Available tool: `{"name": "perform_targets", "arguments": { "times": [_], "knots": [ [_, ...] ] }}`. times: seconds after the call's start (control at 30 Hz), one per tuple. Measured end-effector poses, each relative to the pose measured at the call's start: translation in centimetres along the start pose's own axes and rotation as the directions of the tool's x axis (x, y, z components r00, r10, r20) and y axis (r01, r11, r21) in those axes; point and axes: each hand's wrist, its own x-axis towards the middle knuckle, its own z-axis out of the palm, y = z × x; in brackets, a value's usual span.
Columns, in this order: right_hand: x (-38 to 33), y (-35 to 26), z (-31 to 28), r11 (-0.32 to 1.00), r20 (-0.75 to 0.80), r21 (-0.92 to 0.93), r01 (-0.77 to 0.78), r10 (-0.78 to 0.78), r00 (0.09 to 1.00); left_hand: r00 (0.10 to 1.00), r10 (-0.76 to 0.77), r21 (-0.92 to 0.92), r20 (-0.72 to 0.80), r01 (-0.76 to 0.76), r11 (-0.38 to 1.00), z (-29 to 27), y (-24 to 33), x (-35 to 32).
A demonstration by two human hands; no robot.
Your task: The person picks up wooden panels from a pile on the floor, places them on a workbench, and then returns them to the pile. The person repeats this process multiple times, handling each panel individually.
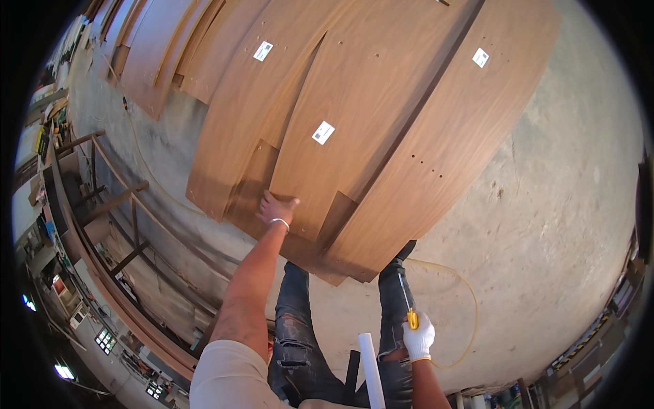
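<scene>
My bare left hand (278, 208), with a white band at the wrist, rests on the near left corner of the middle wooden panel (344, 116). Its thumb is spread to the right, apart from the fingers. In a white knit glove, my right hand (419, 337) is closed round the yellow handle of a screwdriver (412, 318), its thin shaft pointing up and away beside my right leg. Long brown panels flank the middle one, a left panel (255, 102) and a right panel (463, 129). White labels are stuck on all three.
More brown boards (153, 58) lie at the far left. A metal rack (136, 204) stands along the left side. A yellow hose (470, 300) curves over the concrete floor (552, 225) at right. Close to my body, a white tube (371, 371) rises between my legs.
</scene>
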Motion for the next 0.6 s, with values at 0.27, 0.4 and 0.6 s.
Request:
{"name": "perform_targets", "arguments": {
  "times": [0.27,0.4,0.6],
  "knots": [
    [2.1,-1.9,0.3,0.993,0.108,-0.090,-0.077,0.087,0.990,0.943,0.234,-0.501,0.235,-0.088,0.861,-1.0,-3.0,9.4],
    [3.9,-4.7,-0.3,0.980,0.098,-0.175,-0.100,0.118,0.988,0.905,0.361,-0.795,0.225,-0.044,0.605,-0.2,-3.4,6.9],
    [9.9,-11.7,-2.4,0.986,0.122,0.118,-0.119,0.104,0.987,0.931,0.347,-0.665,-0.112,-0.330,0.671,-5.1,-5.1,0.1]
  ]
}}
